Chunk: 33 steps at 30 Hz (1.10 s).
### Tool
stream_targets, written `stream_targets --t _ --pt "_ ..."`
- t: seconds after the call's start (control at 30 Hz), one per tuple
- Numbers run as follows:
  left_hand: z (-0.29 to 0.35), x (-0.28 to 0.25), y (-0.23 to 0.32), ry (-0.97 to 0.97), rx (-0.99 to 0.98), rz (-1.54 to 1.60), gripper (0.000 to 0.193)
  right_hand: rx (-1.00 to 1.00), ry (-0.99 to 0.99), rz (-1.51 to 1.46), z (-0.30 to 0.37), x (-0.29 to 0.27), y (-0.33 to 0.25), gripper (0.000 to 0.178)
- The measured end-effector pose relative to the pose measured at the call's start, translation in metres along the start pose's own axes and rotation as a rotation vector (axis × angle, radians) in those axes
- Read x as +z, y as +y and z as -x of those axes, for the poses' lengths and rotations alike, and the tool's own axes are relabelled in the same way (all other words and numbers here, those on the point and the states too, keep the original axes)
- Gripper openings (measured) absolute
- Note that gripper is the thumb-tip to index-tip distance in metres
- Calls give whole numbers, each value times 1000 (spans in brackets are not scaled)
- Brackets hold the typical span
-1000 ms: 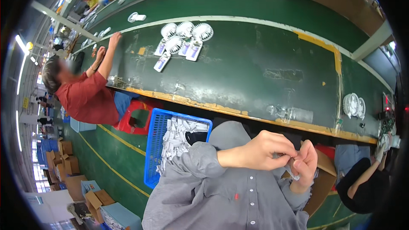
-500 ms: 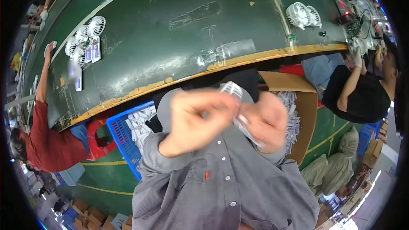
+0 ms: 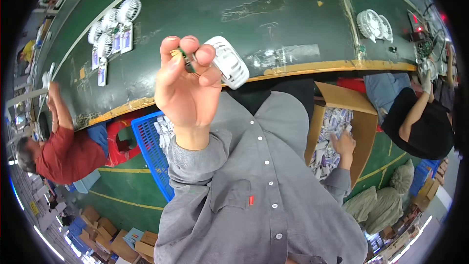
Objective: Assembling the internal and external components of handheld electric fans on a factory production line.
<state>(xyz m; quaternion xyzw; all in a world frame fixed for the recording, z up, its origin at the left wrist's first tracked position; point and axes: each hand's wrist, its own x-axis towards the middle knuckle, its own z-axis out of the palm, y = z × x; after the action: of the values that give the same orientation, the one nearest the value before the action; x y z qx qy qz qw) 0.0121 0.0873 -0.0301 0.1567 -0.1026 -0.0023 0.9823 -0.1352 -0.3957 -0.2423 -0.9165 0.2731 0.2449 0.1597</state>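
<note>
Raised over the table's front edge, my left hand [image 3: 188, 90] has its palm up and its fingers curled in a pinch. Between its fingertips shows a small green circuit board [image 3: 184, 57]. A white slotted plastic housing [image 3: 228, 62] sits against the same fingers; whether board and housing are joined is hidden. Down to the right, my right hand [image 3: 344, 145] reaches into an open cardboard box [image 3: 364, 139]. Its visible fingers are apart and touch the heap of small white and purple-marked parts [image 3: 325, 154] there.
White fans [image 3: 110, 24] lie at the table's left, and more fans [image 3: 373, 25] at its right. A blue basket [image 3: 151, 149] with white parts stands left of my lap. One person [image 3: 73, 151] sits at the left, another [image 3: 422, 122] at the right.
My hands were together before my chest, working on a white part. The left has lifted forward with the housing; the right has gone down into the cardboard box.
</note>
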Motion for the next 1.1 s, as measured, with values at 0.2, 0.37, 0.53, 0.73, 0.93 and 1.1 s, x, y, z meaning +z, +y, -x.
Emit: stream_targets --t 0.2,0.37,0.53,0.73,0.93,1.1 --pt "-3 18 -70 -61 -223 467 26 -461 -996 -1897 90 -10 -214 57" --pt "-11 20 -59 124 -58 36 30 -407 -1040 -2316 105 -78 -288 51" --pt "-19 -27 -27 315 224 -1204 55 -604 -663 -2228 72 -104 -272 46" --pt "-17 -178 178 661 487 -1897 63 -657 28 -1979 31 -142 -251 27" --pt "-26 -217 318 1051 428 -2564 93 -688 910 -1050 -91 -212 -216 27" --pt "-20 -210 303 1233 -126 -2700 94 -740 1182 -173 -233 -246 -180 31"
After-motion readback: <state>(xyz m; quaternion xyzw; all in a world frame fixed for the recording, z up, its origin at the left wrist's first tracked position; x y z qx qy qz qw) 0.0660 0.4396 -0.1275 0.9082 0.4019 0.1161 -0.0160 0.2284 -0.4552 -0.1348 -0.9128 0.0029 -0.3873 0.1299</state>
